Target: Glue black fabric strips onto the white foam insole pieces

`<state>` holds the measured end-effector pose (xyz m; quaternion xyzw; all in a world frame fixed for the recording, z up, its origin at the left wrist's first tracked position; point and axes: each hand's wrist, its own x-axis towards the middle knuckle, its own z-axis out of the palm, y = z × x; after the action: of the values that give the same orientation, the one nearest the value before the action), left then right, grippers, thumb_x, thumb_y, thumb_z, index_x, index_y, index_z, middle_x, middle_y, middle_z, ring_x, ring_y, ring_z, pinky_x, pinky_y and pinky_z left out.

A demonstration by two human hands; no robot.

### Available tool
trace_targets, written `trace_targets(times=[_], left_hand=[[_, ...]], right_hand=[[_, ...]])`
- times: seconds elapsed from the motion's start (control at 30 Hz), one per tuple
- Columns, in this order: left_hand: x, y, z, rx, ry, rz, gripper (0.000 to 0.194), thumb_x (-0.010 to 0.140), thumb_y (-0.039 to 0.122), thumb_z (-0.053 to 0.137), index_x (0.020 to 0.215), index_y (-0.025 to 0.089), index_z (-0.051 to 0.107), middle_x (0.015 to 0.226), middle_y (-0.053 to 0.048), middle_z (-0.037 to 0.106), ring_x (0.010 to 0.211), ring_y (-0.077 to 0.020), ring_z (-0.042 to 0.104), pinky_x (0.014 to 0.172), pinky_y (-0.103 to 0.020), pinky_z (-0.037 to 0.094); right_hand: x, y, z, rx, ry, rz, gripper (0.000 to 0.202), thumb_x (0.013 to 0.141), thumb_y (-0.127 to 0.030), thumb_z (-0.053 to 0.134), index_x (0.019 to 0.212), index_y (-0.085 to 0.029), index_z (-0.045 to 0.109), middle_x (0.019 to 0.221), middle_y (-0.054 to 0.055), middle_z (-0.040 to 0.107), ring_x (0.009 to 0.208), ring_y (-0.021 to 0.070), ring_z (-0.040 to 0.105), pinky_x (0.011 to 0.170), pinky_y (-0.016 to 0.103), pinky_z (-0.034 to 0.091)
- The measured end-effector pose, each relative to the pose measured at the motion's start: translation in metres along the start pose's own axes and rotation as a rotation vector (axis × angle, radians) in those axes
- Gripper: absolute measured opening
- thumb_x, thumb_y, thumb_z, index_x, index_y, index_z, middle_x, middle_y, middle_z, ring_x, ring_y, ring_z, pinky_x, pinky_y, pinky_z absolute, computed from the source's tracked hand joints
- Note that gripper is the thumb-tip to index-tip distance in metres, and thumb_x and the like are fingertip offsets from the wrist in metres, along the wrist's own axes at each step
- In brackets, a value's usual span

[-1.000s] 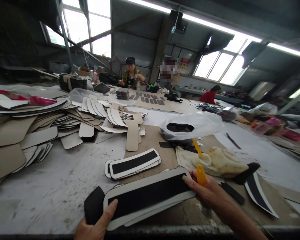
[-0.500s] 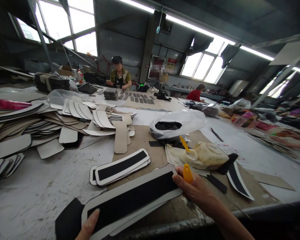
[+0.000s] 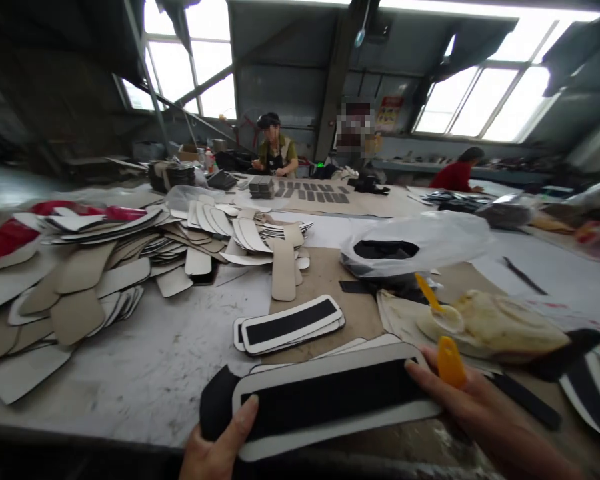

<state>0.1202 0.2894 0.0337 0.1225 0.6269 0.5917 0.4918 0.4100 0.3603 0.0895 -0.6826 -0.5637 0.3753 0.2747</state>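
Observation:
My left hand grips the left end of a long white panel with rounded ends, its thumb on top. A black strip lies along the panel's middle. A black piece sticks out beside my left hand; whether the hand holds it too is unclear. My right hand pinches the panel's right end, and a yellow handle pokes up between its fingers; the tool's other end is hidden. Just beyond, two or more smaller panels with black strips lie stacked on brown board.
Piles of white and beige panels cover the left. A yellow spatula rests in a whitish, stained container at right, near a plastic bag with black contents. Two people sit at the far tables.
My view has swung left, so things sit further right in the picture. The held panel is now more level, and white panels show behind it. Both hands keep their grip.

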Motion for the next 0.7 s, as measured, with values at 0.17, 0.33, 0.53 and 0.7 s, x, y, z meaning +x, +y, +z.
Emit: trace_targets(times=[0.17,0.33,0.53,0.7], left_hand=[[-0.013,0.015,0.010,-0.174,-0.084,-0.117,0.049,0.055,0.031,0.079,0.098,0.013,0.065,0.087,-0.009,0.072,0.095,-0.0318,0.062,0.090,-0.043,0.048],[-0.016,0.026,0.016,-0.307,-0.075,-0.313,0.059,0.062,0.016,0.073,0.118,0.016,0.053,0.087,-0.007,0.073,0.087,-0.0301,0.065,0.082,-0.043,0.053],[0.002,0.023,0.016,-0.245,-0.068,-0.307,0.052,0.068,0.017,0.069,0.117,0.012,0.054,0.082,-0.008,0.073,0.088,-0.0277,0.065,0.084,-0.039,0.052],[0.011,0.018,0.008,-0.139,-0.056,-0.191,0.047,0.062,0.035,0.074,0.104,0.015,0.063,0.088,-0.008,0.072,0.101,-0.0290,0.059,0.084,-0.035,0.052]], right_hand=[[0.002,0.005,-0.002,0.205,-0.019,0.179,0.068,0.060,-0.062,0.065,0.112,-0.019,0.056,0.109,0.009,0.063,0.102,0.0297,0.055,0.073,0.030,0.050],[-0.007,-0.006,0.005,0.447,-0.137,0.207,0.056,0.059,-0.056,0.069,0.103,-0.022,0.060,0.075,0.002,0.064,0.071,0.0196,0.059,0.051,0.022,0.047],[-0.008,-0.011,0.013,0.671,-0.170,0.250,0.039,0.062,-0.046,0.072,0.088,-0.022,0.056,0.067,-0.004,0.051,0.054,0.0077,0.046,0.044,0.015,0.037],[0.002,-0.011,0.016,0.485,-0.179,0.214,0.041,0.065,-0.054,0.067,0.086,-0.020,0.056,0.065,-0.004,0.049,0.052,0.0076,0.041,0.041,0.015,0.032]])
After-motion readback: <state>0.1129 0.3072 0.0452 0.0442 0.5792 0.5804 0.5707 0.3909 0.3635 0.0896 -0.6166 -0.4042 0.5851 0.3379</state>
